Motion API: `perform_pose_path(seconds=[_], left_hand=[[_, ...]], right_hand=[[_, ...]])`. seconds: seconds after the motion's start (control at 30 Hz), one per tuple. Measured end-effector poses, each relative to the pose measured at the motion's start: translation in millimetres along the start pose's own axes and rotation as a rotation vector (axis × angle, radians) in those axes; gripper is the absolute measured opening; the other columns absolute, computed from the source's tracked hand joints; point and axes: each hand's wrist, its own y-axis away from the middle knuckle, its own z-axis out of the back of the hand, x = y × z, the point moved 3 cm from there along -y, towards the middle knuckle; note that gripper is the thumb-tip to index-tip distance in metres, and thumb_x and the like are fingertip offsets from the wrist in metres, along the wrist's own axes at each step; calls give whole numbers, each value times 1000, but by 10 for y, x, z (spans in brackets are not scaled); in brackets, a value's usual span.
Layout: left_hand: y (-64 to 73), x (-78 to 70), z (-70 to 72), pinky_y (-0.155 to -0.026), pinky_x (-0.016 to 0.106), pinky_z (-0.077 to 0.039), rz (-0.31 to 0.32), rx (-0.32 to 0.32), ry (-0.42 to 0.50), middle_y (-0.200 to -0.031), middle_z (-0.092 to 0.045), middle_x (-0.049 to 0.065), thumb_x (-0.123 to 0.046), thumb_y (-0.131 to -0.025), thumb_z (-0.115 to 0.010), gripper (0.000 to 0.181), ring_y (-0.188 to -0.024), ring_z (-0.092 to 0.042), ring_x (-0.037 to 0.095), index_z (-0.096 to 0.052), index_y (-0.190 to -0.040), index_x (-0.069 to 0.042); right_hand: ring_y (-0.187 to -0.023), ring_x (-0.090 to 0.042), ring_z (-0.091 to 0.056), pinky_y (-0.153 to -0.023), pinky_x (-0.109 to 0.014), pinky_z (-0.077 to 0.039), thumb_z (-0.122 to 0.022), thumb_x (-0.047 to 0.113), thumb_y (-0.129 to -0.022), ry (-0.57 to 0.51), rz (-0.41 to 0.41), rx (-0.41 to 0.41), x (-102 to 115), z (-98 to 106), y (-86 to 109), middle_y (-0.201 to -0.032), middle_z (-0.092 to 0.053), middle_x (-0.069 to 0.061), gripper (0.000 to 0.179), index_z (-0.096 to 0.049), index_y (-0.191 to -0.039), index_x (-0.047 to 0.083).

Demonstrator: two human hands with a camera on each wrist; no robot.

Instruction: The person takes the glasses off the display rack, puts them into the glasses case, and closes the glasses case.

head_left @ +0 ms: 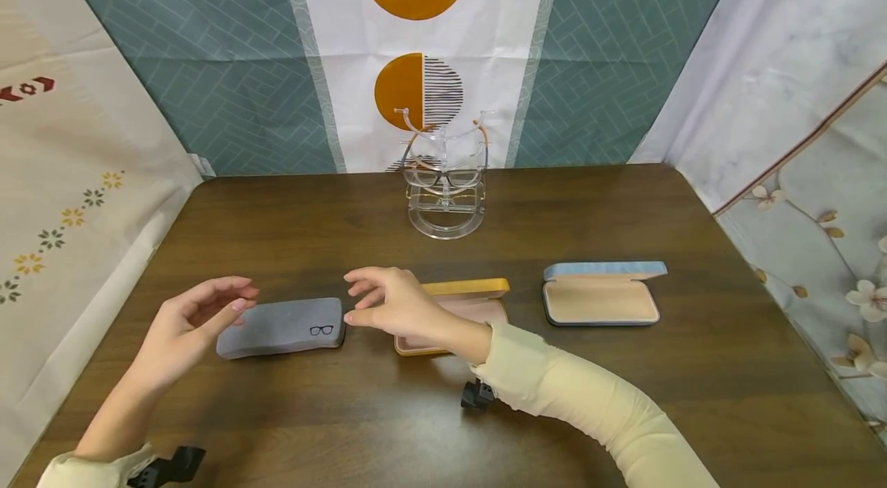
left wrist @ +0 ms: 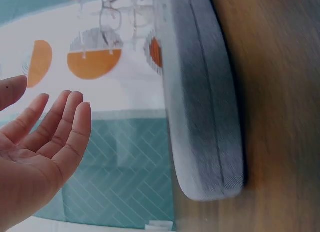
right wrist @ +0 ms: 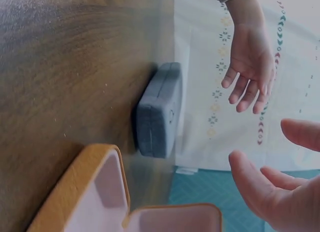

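Grey glasses case (head_left: 280, 328) lay on the table (head_left: 333, 403), long axis left to right, between the left hand (head_left: 187, 330) and right hand (head_left: 402, 307), below their fingers. Both hands' fingers were loosely parted, holding nothing; nearer hand could not be determined.

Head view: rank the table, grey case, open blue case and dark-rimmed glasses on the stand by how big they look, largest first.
1. Table
2. Grey case and open blue case: too alike in size to rank
3. Dark-rimmed glasses
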Motion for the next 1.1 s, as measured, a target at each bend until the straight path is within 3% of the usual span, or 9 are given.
perform_pose_path(seconds=[0.4,0.7,0.83,1.1], left_hand=[[-118,-179,-144,-65,20,-51,-121,55,116,-97,-64,1,18,-82,-52,38,-86,-63,8,-51,-118,8],[-219,-183,-283,-64,21,-51,-64,-15,136,-93,-65,0,16,-82,-54,41,-81,-63,9,-51,-121,5],[-290,-183,-331,-63,22,-51,-42,-36,123,-91,-65,-2,14,-83,-55,41,-79,-63,10,-50,-122,4],[-461,-202,-437,-64,25,-52,-9,11,143,-90,-64,-7,8,-85,-57,44,-80,-63,7,-46,-127,1]], right_hand=[[-79,-7,-63,-70,-19,-49,-70,6,-79,-84,65,12,31,142,81,-98,-65,-8,43,-57,-119,3],[-81,-10,-62,-63,-20,-48,-67,7,-81,-94,51,-38,19,359,55,-97,-66,-8,40,-58,-120,4],[-85,-12,-62,-69,-21,-49,-67,7,-82,-95,39,-53,4,460,28,-99,-66,-10,40,-57,-121,4],[-86,-19,-62,-72,-26,-52,-65,5,-82,-155,6,-71,-39,649,-42,-100,-65,-13,43,-53,-124,0]])
